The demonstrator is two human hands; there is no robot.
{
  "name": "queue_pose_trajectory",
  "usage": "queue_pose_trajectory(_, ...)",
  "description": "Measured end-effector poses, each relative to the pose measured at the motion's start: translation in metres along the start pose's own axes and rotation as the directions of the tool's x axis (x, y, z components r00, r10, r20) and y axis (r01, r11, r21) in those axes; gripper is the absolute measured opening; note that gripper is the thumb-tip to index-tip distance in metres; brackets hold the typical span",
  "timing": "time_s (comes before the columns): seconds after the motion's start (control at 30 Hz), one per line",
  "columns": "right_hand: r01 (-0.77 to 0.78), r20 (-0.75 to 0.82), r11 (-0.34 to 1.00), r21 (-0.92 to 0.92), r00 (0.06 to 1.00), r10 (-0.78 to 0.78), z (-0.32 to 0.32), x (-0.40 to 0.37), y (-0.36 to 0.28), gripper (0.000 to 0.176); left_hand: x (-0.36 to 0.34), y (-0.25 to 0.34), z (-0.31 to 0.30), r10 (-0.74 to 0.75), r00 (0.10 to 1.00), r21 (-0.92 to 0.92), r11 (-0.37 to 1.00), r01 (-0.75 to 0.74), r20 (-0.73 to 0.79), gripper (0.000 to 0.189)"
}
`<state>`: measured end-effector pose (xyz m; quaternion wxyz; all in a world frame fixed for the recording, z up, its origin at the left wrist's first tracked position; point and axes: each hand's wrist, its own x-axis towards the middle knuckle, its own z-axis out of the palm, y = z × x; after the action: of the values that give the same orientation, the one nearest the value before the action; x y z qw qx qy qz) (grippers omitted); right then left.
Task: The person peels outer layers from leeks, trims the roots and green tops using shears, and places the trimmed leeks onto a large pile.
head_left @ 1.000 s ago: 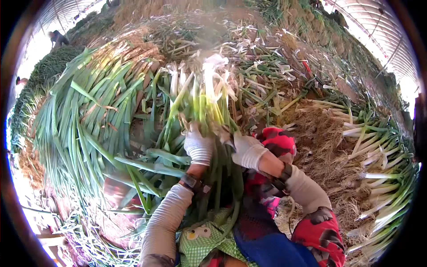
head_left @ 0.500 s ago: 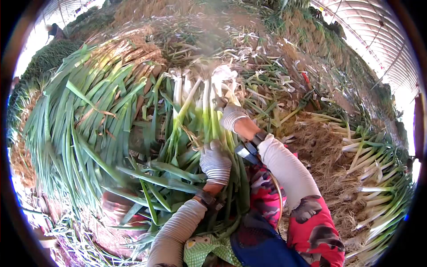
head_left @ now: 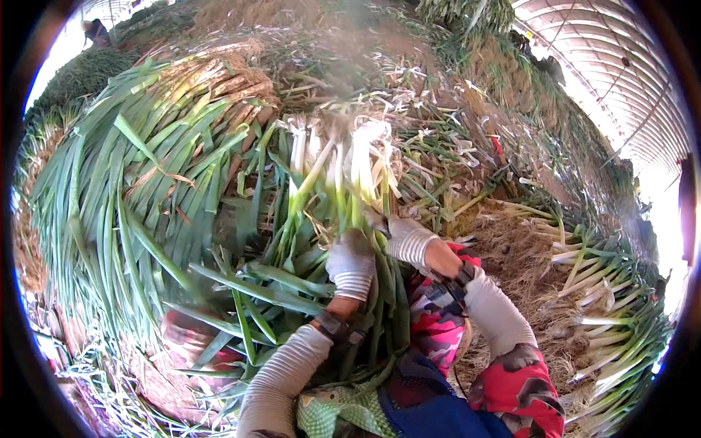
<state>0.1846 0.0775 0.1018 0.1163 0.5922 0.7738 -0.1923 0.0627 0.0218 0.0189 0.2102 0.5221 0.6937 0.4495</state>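
Clearly both gloved hands are closed on one bundle of green onions. It rises in front of the person's chest, white stalks pointing away and green leaves trailing back toward the lap. The left hand wraps the bundle's middle from the near side. The right hand curls against its right flank, just beside the left, with its fingertips hidden among the stalks.

Holding it well looks to depend on a firm, even squeeze where white turns to green, so the white ends stay level and none slides out. Several leaves splay loose at the lower left and want drawing in. The heaped pile on the left lies close enough for leaves to tangle. The row of trimmed onions on the right is well apart, with a litter of roots between.
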Motion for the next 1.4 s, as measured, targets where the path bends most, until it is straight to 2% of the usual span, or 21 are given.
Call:
queue_pose_trajectory(0.07,-0.028,-0.184,0.996,0.086,0.982,0.043,-0.006,-0.018,0.004,0.057,0.014,-0.018,-0.005,-0.104,0.994,-0.269,0.957,0.111,0.038,0.029)
queue_pose_trajectory(0.13,0.033,-0.148,0.986,0.164,0.989,-0.008,0.003,-0.018,0.013,0.039,0.029,-0.011,-0.039,-0.117,0.992,-0.418,0.900,0.123,0.041,0.031)
queue_pose_trajectory(0.2,-0.001,0.067,0.960,0.280,0.998,-0.019,-0.015,-0.041,-0.014,0.036,0.043,-0.013,-0.069,-0.075,0.994,-0.358,0.928,0.100,0.084,0.029)
queue_pose_trajectory(0.27,0.116,0.042,0.930,0.349,0.989,-0.139,-0.020,-0.045,-0.023,0.040,0.039,-0.035,-0.068,-0.057,0.991,-0.182,0.980,0.079,0.119,0.029)
queue_pose_trajectory(0.37,-0.012,-0.313,0.983,0.183,0.947,0.070,-0.003,0.000,-0.009,0.049,0.013,-0.035,-0.083,0.099,0.982,-0.038,0.995,-0.094,0.161,0.028)
queue_pose_trajectory(0.47,0.292,0.001,0.915,0.279,0.952,-0.305,0.005,0.014,-0.020,0.047,0.006,0.005,-0.093,-0.105,0.952,0.140,0.988,0.067,0.286,0.023)
queue_pose_trajectory(0.5,0.141,0.058,0.951,0.274,0.985,-0.163,-0.008,0.016,-0.030,0.043,0.006,0.008,-0.090,-0.023,0.955,0.148,0.989,-0.022,0.296,0.022)
queue_pose_trajectory(0.53,0.115,-0.001,0.907,0.405,0.992,-0.126,-0.033,0.011,-0.040,0.042,0.007,0.009,-0.088,0.062,0.948,0.151,0.982,-0.114,0.312,0.020)
queue_pose_trajectory(0.6,0.074,-0.356,0.971,0.226,0.934,0.011,-0.020,0.055,-0.014,0.043,0.027,0.003,-0.089,0.072,0.903,0.176,0.971,-0.160,0.423,0.025)
queue_pose_trajectory(0.67,0.262,-0.202,0.880,0.397,0.960,-0.195,-0.005,0.067,-0.012,0.050,0.077,-0.012,-0.097,-0.052,0.839,0.214,0.974,-0.079,0.542,0.033)
queue_pose_trajectory(0.7,0.384,-0.129,0.788,0.482,0.920,-0.370,0.012,0.065,-0.014,0.051,0.113,-0.022,-0.104,-0.093,0.874,0.406,0.905,-0.126,0.477,0.039)
queue_pose_trajectory(0.77,0.368,0.010,0.800,0.475,0.906,-0.423,-0.026,0.035,-0.038,0.053,0.181,-0.062,-0.125,-0.047,0.958,0.683,0.711,-0.167,0.283,0.055)
queue_pose_trajectory(0.87,0.150,-0.050,0.848,0.508,0.988,-0.145,-0.026,0.053,-0.024,0.053,0.245,-0.130,-0.156,0.081,0.996,0.964,0.264,0.025,-0.048,0.073)
queue_pose_trajectory(0.9,0.128,0.112,0.847,0.516,0.970,-0.214,-0.036,0.049,-0.023,0.058,0.256,-0.141,-0.160,0.056,0.998,0.980,0.201,0.011,-0.023,0.075)
queue_pose_trajectory(0.97,0.359,-0.014,0.755,0.549,0.907,-0.421,-0.021,0.047,-0.025,0.060,0.270,-0.156,-0.161,-0.004,1.000,0.997,0.083,-0.007,0.008,0.078)
queue_pose_trajectory(1.0,0.463,-0.079,0.689,0.558,0.855,-0.512,-0.013,0.045,-0.027,0.061,0.274,-0.156,-0.156,-0.035,0.999,0.992,0.122,0.026,-0.022,0.078)
queue_pose_trajectory(1.13,0.235,0.001,0.750,0.618,0.954,-0.300,-0.026,0.057,-0.022,0.065,0.269,-0.151,-0.152,-0.145,0.988,0.974,0.209,0.085,-0.055,0.077)
queue_pose_trajectory(1.17,0.366,-0.063,0.670,0.646,0.901,-0.430,-0.017,0.059,-0.021,0.065,0.263,-0.148,-0.156,-0.163,0.985,0.972,0.219,0.085,-0.049,0.076)
queue_pose_trajectory(1.27,0.330,-0.049,0.680,0.655,0.916,-0.398,-0.020,0.058,-0.033,0.061,0.263,-0.133,-0.169,-0.264,0.963,0.961,0.251,0.114,-0.046,0.077)
queue_pose_trajectory(1.3,0.227,-0.048,0.830,0.509,0.971,-0.236,-0.019,0.064,-0.036,0.056,0.263,-0.132,-0.170,-0.284,0.958,0.958,0.262,0.118,-0.041,0.078)
queue_pose_trajectory(1.4,0.356,-0.018,0.791,0.498,0.916,-0.401,-0.019,0.065,-0.060,0.042,0.266,-0.142,-0.171,-0.286,0.957,0.919,0.361,0.158,-0.052,0.069)
